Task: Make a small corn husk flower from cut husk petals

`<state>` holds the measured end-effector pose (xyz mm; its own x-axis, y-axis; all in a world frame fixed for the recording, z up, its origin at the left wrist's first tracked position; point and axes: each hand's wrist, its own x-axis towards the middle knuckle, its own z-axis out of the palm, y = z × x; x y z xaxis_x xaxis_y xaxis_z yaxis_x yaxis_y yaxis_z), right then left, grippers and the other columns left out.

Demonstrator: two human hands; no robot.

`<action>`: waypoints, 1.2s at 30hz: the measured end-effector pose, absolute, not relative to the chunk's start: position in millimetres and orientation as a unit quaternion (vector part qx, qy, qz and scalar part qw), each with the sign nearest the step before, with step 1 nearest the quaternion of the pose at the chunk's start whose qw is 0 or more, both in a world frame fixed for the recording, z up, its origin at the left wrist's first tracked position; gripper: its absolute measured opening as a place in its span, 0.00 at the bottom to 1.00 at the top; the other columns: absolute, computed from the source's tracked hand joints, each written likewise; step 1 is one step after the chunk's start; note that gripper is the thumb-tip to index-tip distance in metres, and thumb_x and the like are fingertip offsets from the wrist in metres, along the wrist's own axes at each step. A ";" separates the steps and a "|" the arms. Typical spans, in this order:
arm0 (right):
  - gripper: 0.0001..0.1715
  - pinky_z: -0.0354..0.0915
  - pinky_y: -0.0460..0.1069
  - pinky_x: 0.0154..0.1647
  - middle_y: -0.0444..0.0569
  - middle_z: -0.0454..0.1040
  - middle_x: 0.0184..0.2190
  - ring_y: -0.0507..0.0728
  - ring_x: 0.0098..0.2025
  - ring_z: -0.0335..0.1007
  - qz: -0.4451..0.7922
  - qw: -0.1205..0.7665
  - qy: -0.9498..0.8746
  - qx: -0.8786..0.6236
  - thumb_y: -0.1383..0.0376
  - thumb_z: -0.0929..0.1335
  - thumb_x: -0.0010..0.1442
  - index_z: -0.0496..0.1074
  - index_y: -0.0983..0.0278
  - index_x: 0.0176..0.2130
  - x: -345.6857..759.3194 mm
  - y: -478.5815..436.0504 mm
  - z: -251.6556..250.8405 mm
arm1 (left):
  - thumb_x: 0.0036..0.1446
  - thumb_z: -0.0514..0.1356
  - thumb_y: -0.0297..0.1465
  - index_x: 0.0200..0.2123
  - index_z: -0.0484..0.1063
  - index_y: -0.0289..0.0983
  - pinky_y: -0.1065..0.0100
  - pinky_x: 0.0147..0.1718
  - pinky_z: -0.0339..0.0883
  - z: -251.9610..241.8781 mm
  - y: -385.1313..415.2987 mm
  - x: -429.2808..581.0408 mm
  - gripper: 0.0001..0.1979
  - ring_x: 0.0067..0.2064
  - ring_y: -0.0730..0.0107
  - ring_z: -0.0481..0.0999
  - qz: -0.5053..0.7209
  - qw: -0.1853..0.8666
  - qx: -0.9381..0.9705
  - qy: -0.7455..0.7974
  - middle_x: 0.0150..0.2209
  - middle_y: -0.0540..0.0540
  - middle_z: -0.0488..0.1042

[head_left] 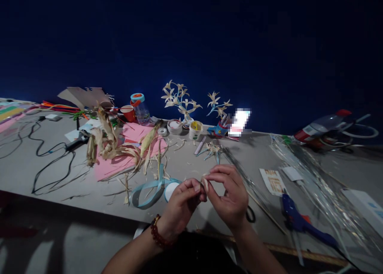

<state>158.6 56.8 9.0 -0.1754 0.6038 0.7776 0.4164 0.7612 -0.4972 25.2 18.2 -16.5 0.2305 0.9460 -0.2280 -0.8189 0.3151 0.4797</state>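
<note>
Above the front part of the table, my left hand (186,200) and my right hand (229,195) meet at the fingertips. Between them is a small pale strip of corn husk (205,183), pinched from both sides. Much of the strip is hidden by the fingers. A light blue ribbon loop (145,192) and its white roll (171,191) lie just left of my left hand. Behind my right hand lies a husk flower with blue stems (213,149). Black scissor handles (250,215) show partly beside my right wrist.
Dried corn husks (109,140) lie on pink paper (103,170) at left, near black cables (54,152). Husk flowers (181,98) stand at the back. Wires (239,166), a blue glue gun (295,214) and plastic-wrapped rods (317,182) lie to the right.
</note>
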 end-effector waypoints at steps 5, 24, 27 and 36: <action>0.13 0.67 0.56 0.43 0.49 0.73 0.38 0.59 0.41 0.71 0.102 0.548 -0.755 -0.344 0.75 0.72 0.57 0.74 0.60 0.41 158.8 57.0 7.5 | 0.49 0.72 0.28 0.27 0.74 0.33 0.74 0.33 0.63 -17.1 17.5 23.9 0.09 0.28 0.75 0.71 0.575 0.769 0.139 0.241 0.25 0.50 0.74; 0.08 0.64 0.51 0.39 0.46 0.69 0.36 0.56 0.40 0.68 0.258 0.568 -0.683 -0.381 0.72 0.71 0.60 0.75 0.59 0.37 154.7 42.0 -8.5 | 0.48 0.73 0.31 0.26 0.75 0.35 0.71 0.36 0.61 -15.9 16.7 23.4 0.11 0.30 0.73 0.70 0.602 0.720 0.202 0.279 0.25 0.51 0.72; 0.08 0.64 0.51 0.39 0.46 0.69 0.36 0.57 0.40 0.68 0.270 0.565 -0.683 -0.376 0.72 0.72 0.60 0.75 0.59 0.37 155.4 43.3 -6.8 | 0.48 0.73 0.31 0.26 0.75 0.35 0.71 0.36 0.61 -15.3 16.2 23.1 0.11 0.30 0.73 0.70 0.606 0.713 0.211 0.282 0.25 0.51 0.72; 0.06 0.65 0.51 0.37 0.46 0.70 0.34 0.57 0.38 0.69 0.280 0.558 -0.688 -0.371 0.71 0.72 0.60 0.75 0.59 0.37 159.5 45.6 -3.4 | 0.49 0.73 0.34 0.27 0.75 0.35 0.69 0.37 0.61 -16.3 16.3 23.2 0.11 0.31 0.71 0.70 0.605 0.700 0.236 0.298 0.26 0.50 0.72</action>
